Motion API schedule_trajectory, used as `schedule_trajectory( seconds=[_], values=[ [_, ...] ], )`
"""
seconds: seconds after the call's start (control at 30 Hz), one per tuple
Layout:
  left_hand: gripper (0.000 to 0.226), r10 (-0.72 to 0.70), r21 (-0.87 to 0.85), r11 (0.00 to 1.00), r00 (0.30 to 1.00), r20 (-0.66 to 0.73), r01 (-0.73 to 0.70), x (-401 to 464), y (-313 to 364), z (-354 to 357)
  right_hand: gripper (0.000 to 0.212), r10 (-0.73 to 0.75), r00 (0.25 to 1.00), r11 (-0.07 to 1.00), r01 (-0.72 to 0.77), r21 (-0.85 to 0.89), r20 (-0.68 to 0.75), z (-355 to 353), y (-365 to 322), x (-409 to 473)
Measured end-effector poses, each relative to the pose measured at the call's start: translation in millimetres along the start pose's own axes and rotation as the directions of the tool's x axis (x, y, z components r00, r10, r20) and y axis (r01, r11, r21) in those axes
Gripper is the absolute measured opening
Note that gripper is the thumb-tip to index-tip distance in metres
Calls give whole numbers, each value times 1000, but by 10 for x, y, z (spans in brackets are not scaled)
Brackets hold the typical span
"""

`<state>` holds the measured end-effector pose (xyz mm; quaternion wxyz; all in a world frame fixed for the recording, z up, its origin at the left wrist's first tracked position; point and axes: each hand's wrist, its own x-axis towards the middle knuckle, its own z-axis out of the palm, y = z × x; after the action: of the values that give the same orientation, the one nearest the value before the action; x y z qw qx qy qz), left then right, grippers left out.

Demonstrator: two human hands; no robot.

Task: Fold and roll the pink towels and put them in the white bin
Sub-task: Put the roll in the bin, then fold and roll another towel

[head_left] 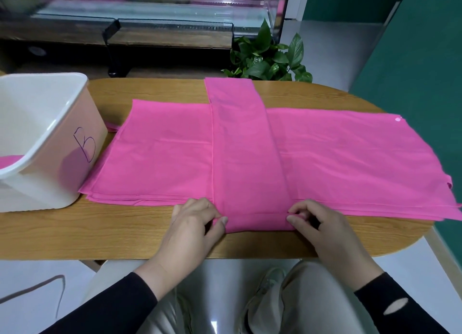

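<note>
A long, narrow folded strip of bright pink towel [246, 153] lay across the middle of the oval wooden table [140, 231], running from the far edge to the near one, on top of a flat stack of spread pink towels [160, 156]. Its near end had been turned over into a short fold. The left hand [192, 223] pinched that fold's left corner between thumb and curled fingers, and the right hand [317, 223] pinched the right corner in the same way. To the left, touching the stack's edge, stood a white plastic bin [50, 143] marked with a handwritten letter B, with some pink cloth showing inside. A green leafy plant [270, 58] stood beyond the table's far edge.
</note>
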<state>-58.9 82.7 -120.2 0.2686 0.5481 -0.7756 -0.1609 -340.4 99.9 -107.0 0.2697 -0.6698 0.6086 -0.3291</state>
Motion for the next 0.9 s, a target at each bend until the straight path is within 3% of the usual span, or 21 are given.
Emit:
schedule_trajectory(
  seconds=[0.17,0.27,0.33,0.4,0.57,0.9],
  values=[
    [17,-76,-111,992,992,-104,65,44,-2,12,14,-108,993,970,94,-223,-55,47,-61,30],
    [11,172,29,985,980,-104,-170,14,-22,30,13,-239,968,904,193,-382,-74,102,-39,11],
    [21,338,157,933,938,-72,-324,-15,-42,26,15,-324,944,864,269,-425,-59,131,8,3],
    [26,399,225,897,916,-43,-380,-21,-69,6,16,-372,928,845,322,-427,-37,119,91,1],
    [37,355,303,883,932,72,-359,-11,-27,-56,39,-371,922,797,378,-472,112,24,253,-29],
    [35,311,380,863,942,123,-334,160,11,-133,26,-402,909,727,390,-565,110,89,137,154]
  ],
)
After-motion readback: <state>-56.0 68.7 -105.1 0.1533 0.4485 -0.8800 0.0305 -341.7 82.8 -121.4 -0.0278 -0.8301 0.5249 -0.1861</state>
